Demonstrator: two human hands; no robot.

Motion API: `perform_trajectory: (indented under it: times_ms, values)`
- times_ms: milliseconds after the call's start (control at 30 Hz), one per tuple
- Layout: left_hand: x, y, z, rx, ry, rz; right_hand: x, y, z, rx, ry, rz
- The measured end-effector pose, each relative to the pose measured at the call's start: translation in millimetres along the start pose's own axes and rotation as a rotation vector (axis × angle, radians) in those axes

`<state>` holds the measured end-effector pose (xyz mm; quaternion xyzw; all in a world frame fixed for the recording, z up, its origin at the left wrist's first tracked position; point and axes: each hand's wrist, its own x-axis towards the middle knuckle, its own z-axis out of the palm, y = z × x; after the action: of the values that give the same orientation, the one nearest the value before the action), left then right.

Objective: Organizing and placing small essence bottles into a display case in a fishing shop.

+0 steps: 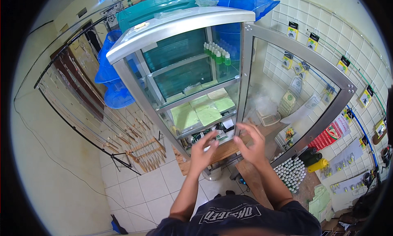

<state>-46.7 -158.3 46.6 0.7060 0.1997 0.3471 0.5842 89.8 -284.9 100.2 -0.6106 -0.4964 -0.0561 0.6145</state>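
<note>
Both of my hands are raised, fingers apart, in front of a glass display cabinet (174, 26) with a silver frame. My left hand (202, 154) is near the cabinet's lower edge and holds nothing I can see. To its right my right hand (252, 146) is also open, its fingers curved, near the foot of the open glass door (301, 41). Pale green packets (206, 109) lie on the shelf just beyond my hands. White and dark items on the bottom shelf are partly covered by my fingers. Small green bottles with white caps (221, 55) stand in rows higher up.
The cabinet door swings out to the right, near a wall grid (331, 39) hung with packaged goods. Many white-capped bottles (290, 174) and a yellow bottle (317, 165) stand at lower right. Fishing rods (123, 137) lean at left. Blue nets (116, 78) hang beside the cabinet.
</note>
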Motion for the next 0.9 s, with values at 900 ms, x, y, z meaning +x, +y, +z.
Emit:
perform_trajectory:
  times_ms: [900]
  values:
    - [-69.0, -116.9, -87.0, -0.134, 0.416, -0.332, -90.1, 63.3, -127.9, 0.648, 0.274, 0.671]
